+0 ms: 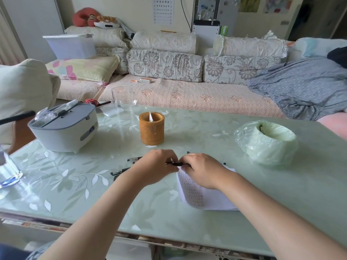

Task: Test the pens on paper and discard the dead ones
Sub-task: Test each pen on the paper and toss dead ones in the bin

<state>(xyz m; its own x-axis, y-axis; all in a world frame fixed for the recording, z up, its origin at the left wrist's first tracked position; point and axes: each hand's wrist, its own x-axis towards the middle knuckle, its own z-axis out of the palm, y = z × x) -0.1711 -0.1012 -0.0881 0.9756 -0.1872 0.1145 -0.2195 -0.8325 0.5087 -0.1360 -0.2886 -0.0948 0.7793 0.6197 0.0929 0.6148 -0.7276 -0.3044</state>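
Both my hands hold one black pen (176,164) level just above the table. My left hand (155,166) grips its left end and my right hand (201,170) grips its right end. Under my right hand lies a white sheet of paper (212,196) with printed rows along its left side. Other black pens (120,171) lie on the table to the left of my left hand, partly hidden by it. A small bin lined with a pale green plastic bag (266,145) stands to the right, with a pen end (261,128) visible inside.
A brown round pen holder (151,131) stands behind my hands. A grey lidded box (63,126) sits at the left, a clear glass (124,99) behind it, a water bottle (7,173) at the far left edge. A sofa runs beyond the glass table (112,212).
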